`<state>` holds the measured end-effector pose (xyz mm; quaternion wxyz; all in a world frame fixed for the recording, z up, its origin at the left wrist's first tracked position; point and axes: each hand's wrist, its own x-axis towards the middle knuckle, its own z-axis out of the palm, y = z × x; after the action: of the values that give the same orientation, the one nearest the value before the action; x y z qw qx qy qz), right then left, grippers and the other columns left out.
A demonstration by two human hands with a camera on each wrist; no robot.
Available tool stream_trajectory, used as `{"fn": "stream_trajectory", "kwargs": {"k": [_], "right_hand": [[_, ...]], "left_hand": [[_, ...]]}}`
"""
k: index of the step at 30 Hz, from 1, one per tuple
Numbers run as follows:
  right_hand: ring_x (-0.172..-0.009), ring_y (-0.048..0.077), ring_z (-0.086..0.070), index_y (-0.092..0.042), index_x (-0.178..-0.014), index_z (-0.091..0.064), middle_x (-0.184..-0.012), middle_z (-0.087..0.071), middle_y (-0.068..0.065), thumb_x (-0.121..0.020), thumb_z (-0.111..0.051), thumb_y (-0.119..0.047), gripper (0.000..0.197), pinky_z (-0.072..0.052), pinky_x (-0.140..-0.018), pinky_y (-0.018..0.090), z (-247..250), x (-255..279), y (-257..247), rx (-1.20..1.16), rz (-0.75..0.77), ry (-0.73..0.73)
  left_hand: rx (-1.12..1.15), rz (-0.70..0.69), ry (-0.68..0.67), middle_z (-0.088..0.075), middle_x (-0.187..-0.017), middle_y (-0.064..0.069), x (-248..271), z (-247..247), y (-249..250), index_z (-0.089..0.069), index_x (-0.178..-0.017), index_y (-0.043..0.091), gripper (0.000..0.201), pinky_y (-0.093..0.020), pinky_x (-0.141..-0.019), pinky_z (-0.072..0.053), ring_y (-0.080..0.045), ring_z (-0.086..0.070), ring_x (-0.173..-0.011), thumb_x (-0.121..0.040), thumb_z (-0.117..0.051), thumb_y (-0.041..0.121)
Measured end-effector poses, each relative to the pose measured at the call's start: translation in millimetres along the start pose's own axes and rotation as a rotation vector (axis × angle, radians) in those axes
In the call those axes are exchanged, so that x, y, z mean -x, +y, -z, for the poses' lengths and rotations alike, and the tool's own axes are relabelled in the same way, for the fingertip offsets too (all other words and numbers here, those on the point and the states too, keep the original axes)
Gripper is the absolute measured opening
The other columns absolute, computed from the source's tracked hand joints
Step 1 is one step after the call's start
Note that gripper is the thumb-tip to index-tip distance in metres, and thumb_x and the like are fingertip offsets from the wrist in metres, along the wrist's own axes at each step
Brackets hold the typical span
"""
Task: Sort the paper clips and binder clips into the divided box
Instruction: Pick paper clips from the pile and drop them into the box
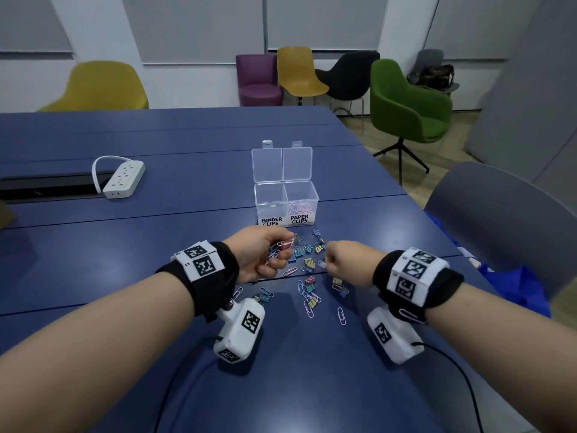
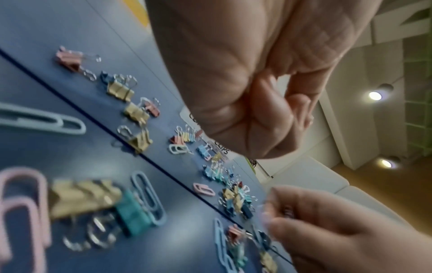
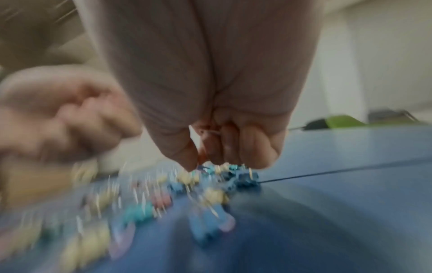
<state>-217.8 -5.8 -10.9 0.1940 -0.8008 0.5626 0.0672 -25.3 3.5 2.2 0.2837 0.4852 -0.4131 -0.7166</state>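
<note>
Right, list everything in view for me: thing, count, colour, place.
divided box: one, clear, lids open, far side of the pile
binder clips compartment: left half, looks empty
paper clips compartment: right half, holds pastel paper clips
loose clips: many, pastel binder and paper clips mixed, on the table between the hands
table: one, blue
power strip: one, white, far left of table
chairs: several, yellow, purple, black, green, grey, around the table
wrist cameras: two, white, under the wrists
left hand: holds a bunch of paper clips
right hand: fingers curled over the pile, pinching something small
</note>
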Motion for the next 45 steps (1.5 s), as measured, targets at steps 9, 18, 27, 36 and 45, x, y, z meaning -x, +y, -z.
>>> {"fn": "stream_trajectory", "kwargs": {"k": [9, 18, 27, 36, 45], "right_hand": [[-0.055, 0.012, -0.038, -0.011, -0.080, -0.051, -0.068, -0.053, 0.006, -0.092, -0.045, 0.006, 0.022, -0.031, -0.049, 0.022, -1.1, 16.0, 33.4, -1.257, -0.075, -0.003], [-0.052, 0.014, -0.041, -0.009, -0.078, -0.055, -0.065, -0.046, 0.003, -0.093, -0.039, -0.016, 0.023, -0.033, -0.040, 0.020, 4.5, 16.8, 18.9, -1.607, -0.165, -0.222], [-0.072, 0.019, -0.057, -0.018, -0.081, -0.055, -0.077, -0.058, -0.005, -0.093, -0.038, -0.009, 0.022, -0.048, -0.067, 0.026, -0.3, 4.0, -29.0, -0.196, 0.079, -0.032], [-0.084, 0.020, -0.051, -0.021, -0.094, -0.051, -0.095, -0.063, 0.000, -0.080, -0.067, -0.039, 0.027, -0.038, -0.070, 0.027, -10.6, 10.5, -26.3, 0.098, 0.125, -0.041], [-0.082, 0.020, -0.049, -0.025, -0.093, -0.050, -0.086, -0.052, -0.006, -0.080, -0.065, -0.042, 0.026, -0.039, -0.070, 0.028, -4.1, 15.9, -11.3, 0.077, 0.095, 0.058]], "left_hand": [[-0.080, -0.095, 0.058, -0.054, -0.067, -0.006, 13.3, 23.9, 1.7, -0.054, -0.084, 0.004, 0.012, -0.014, -0.031, -0.026, -0.008, -0.044, -0.045, -0.090, -0.046, -0.002], [-0.185, 0.016, 0.120, -0.037, -0.060, 0.001, 27.7, 48.9, -8.7, -0.054, -0.071, 0.012, 0.028, -0.014, -0.033, -0.018, -0.006, -0.030, -0.042, -0.096, -0.048, 0.025], [-1.186, -0.054, 0.212, -0.045, -0.057, 0.009, 42.8, 54.7, -14.5, -0.064, -0.085, 0.015, 0.043, -0.021, -0.048, -0.031, -0.004, -0.041, -0.046, -0.066, -0.080, 0.049], [-1.510, 0.022, 0.288, -0.064, -0.098, 0.003, 36.3, 41.9, -27.7, -0.057, -0.101, 0.021, 0.069, -0.031, -0.071, -0.049, -0.018, -0.060, -0.088, -0.051, -0.079, 0.064], [-1.392, 0.010, 0.277, -0.068, -0.072, 0.004, 32.1, 42.8, -29.1, -0.059, -0.086, 0.020, 0.049, -0.025, -0.053, -0.038, -0.011, -0.057, -0.063, -0.057, -0.084, 0.050]]}}
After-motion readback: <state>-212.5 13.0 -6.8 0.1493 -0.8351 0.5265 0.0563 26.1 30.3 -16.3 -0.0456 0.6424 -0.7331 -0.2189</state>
